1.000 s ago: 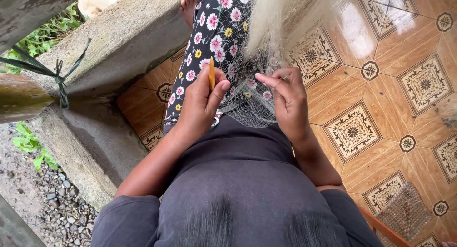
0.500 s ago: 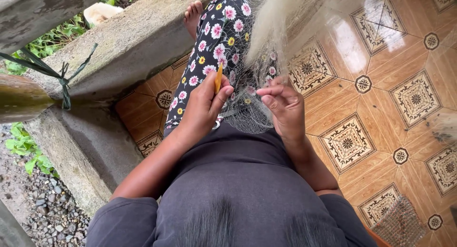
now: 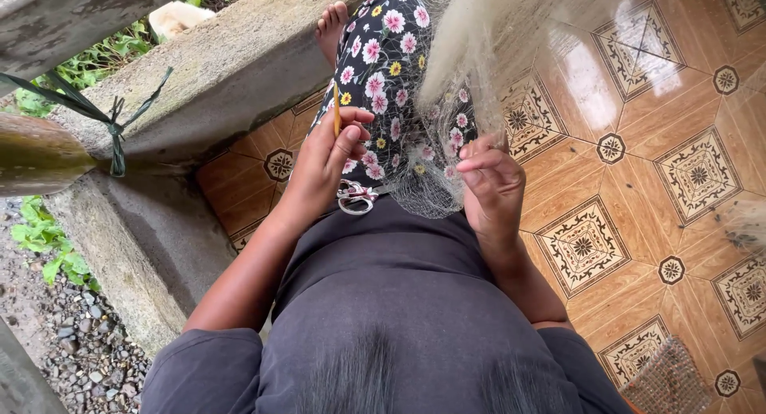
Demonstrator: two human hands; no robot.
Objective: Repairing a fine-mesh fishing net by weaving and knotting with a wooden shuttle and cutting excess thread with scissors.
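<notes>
My left hand pinches a thin yellow netting needle that stands upright above my lap. My right hand has its fingers closed on a fold of fine pale fishing net. The net hangs down from a thick whitish bundle at the top and drapes over my floral-trousered leg. A pair of small scissors lies on my lap just under the left hand. My bare foot rests against the concrete ledge.
A low concrete wall runs along the left, with a green cord tied around a post. Beyond it lie gravel and green plants. Patterned orange floor tiles spread to the right. A mesh object sits at lower right.
My two hands have drawn apart, the left holding the needle moving left and the right moving right with the net. The scissors on my lap have come into sight.
</notes>
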